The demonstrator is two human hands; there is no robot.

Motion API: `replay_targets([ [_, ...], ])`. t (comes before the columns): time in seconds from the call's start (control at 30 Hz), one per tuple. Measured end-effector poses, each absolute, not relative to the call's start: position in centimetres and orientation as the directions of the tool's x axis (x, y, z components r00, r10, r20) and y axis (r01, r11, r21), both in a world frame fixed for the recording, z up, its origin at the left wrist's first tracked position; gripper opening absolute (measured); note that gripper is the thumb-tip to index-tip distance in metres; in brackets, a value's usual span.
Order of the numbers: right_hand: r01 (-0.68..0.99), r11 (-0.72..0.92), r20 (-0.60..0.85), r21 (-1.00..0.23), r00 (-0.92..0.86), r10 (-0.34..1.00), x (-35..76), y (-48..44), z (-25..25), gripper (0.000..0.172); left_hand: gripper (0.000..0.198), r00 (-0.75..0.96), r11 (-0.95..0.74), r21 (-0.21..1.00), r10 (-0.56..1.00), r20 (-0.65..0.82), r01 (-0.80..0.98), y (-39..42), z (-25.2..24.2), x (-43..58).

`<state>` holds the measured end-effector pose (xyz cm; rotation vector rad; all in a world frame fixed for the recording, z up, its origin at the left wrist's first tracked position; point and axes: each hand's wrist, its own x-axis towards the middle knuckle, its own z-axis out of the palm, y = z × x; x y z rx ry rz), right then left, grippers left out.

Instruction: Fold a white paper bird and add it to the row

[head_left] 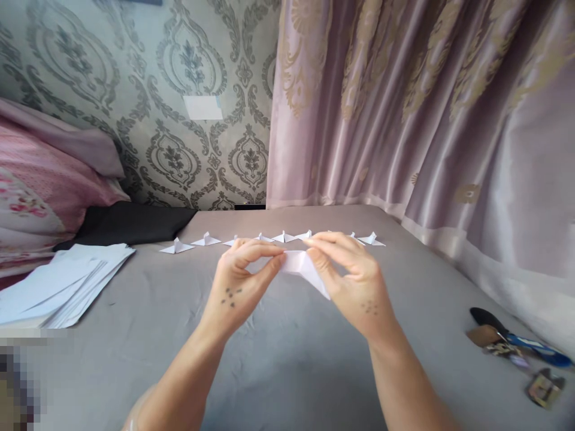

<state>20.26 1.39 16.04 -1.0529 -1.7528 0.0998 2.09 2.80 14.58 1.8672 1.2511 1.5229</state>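
A small piece of folded white paper point(295, 262) is held up between my two hands, above the grey sheet. My left hand point(245, 278) pinches its left end between thumb and fingers. On the other side, my right hand point(353, 275) grips the right end, where a pointed flap hangs down beside the thumb. Behind my hands stands a row of several folded white paper figures point(206, 239), each with wide flat points and a raised middle. My fingers partly hide some of them.
Loose white paper sheets point(67, 281) are stacked at the left, near a black cloth-like item point(135, 221) and pink bedding point(49, 161). At the right lie a blue-and-black object point(530, 344) and a small case-like item point(545, 387). Curtains point(359, 120) hang behind.
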Motion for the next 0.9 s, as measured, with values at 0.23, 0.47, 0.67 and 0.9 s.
replay_targets([
  [0.23,0.377,0.466,0.556,-0.801,0.177,0.812,21.9,1.1,17.0,0.014,0.006,-0.168,-0.371,0.928,0.916,0.365,-0.01,3.4,14.5,1.3],
  [0.47,0.425,0.425,0.531,-0.799,0.166,0.831,20.5,0.0,16.9,0.018,0.01,-0.176,-0.612,0.766,0.747,0.641,0.194,3.1,14.3,2.0],
  [0.67,0.429,0.41,0.529,-0.805,0.205,0.823,20.2,0.4,16.5,0.013,0.022,-0.066,-0.729,0.583,0.604,0.794,0.358,2.9,14.4,2.3],
  [0.9,0.469,0.554,0.68,-0.687,0.147,0.718,20.5,0.4,16.3,0.017,0.029,-0.14,-0.743,0.537,0.53,0.836,0.4,2.6,14.4,2.5],
])
